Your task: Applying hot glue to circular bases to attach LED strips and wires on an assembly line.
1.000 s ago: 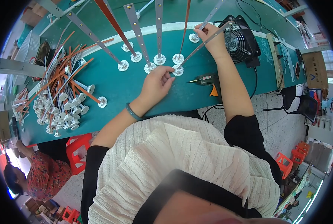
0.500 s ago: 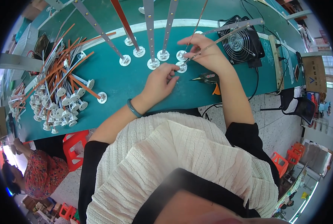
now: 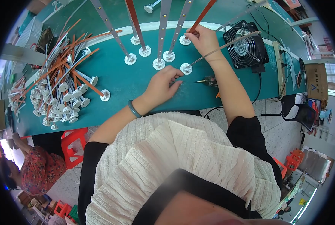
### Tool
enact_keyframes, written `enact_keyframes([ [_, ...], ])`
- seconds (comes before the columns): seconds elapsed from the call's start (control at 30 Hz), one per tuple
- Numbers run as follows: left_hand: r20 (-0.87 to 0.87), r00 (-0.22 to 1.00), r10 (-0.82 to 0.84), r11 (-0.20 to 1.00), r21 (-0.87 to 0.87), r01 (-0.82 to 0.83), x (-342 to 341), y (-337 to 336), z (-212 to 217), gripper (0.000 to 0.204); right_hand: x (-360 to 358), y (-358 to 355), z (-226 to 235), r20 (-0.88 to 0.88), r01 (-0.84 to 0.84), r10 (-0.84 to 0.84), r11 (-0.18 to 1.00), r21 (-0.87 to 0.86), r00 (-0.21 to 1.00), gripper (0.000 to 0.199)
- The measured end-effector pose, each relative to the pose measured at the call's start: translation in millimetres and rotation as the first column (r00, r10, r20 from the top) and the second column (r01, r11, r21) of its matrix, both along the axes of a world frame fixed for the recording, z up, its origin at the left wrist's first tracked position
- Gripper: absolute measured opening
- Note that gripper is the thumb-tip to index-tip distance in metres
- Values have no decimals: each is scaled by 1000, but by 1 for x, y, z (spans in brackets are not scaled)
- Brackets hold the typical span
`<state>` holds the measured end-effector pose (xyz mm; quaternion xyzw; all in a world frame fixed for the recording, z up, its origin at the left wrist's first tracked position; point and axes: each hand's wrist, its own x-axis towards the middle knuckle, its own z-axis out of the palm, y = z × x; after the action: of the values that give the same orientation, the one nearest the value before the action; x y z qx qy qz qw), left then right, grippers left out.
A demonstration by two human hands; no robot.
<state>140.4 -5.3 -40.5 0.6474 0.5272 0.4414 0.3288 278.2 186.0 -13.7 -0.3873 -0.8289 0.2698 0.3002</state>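
Note:
My right hand [image 3: 204, 40] reaches to the far side of the work area. Its thumb and fingers pinch an orange-backed LED strip [image 3: 202, 15] just above the round white base [image 3: 185, 40]. My left hand [image 3: 162, 84] rests on the table with curled fingers; whether anything small is inside is hidden. Beside its fingertips is another white base [image 3: 186, 68], with a thin strip [image 3: 224, 47] slanting right from it, past my right wrist. Several more LED strips stand on white bases to the left, among them a grey strip [image 3: 162, 32] with small yellow chips.
A heap of strips with white bases [image 3: 68, 88] covers the table's left side. Right of my hands are a black fan [image 3: 244, 45], a soldering iron or similar pointed tool [image 3: 208, 81], and a power strip [image 3: 278, 63]. A co-worker [image 3: 39, 168] sits at lower left.
My right hand has moved away from the nearer base and closed on the farther strip, whose broad orange side now shows. My left hand has hardly moved. The view has shifted slightly.

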Motion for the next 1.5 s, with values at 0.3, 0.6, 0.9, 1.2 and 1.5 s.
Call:
enact_keyframes([
  [0.3,1,1000,10,1000,-14,-10,0,0,-2,22,-1,1,-4,43,5,-7,999,44,999,18],
  [0.6,5,1000,17,1000,-14,-17,3,3,-1,25,16,-10,17,73,28,-24,998,-54,997,32],
  [0.9,-53,998,42,998,-35,-44,5,5,3,29,59,-84,53,60,-133,147,971,-196,987,41],
  [1.2,-92,996,0,1000,-29,-3,-20,-22,17,23,51,-52,18,-89,-3,-9,990,-140,996,12],
  [1.5,-32,927,373,916,168,-363,-51,-32,55,42,44,-27,17,48,57,-56,998,-15,997,20],
])
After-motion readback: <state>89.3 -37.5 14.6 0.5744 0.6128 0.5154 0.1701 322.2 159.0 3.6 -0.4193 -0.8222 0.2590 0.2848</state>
